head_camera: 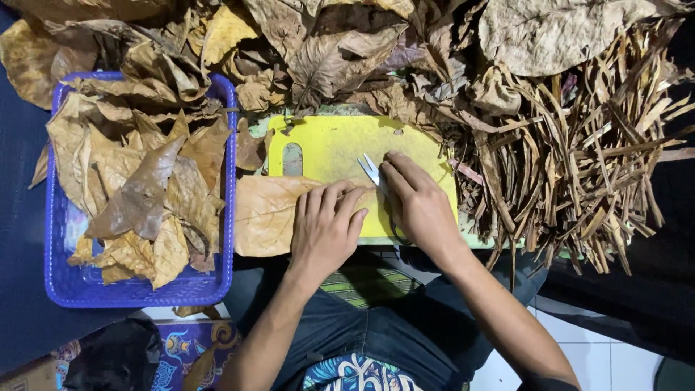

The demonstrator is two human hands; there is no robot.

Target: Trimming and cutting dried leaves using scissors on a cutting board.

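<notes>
Left hand (326, 224) lies flat, fingers spread, pressing a large dry brown leaf (268, 215) onto the yellow plastic cutting board (333, 145); the leaf runs out toward 9 o'clock. Right hand (416, 203), at 3 o'clock of the left, grips small metal scissors (371, 172), blades open at the leaf's edge. Blue plastic basket (137, 289) of leaves at 9 o'clock, pile of cut leaf strips (579, 159) at 3.

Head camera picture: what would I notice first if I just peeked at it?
The bright yellow cutting board in the middle, where the left hand presses a dry brown leaf and the right hand holds small scissors. A blue basket of leaves sits left; cut strips pile right.
</notes>
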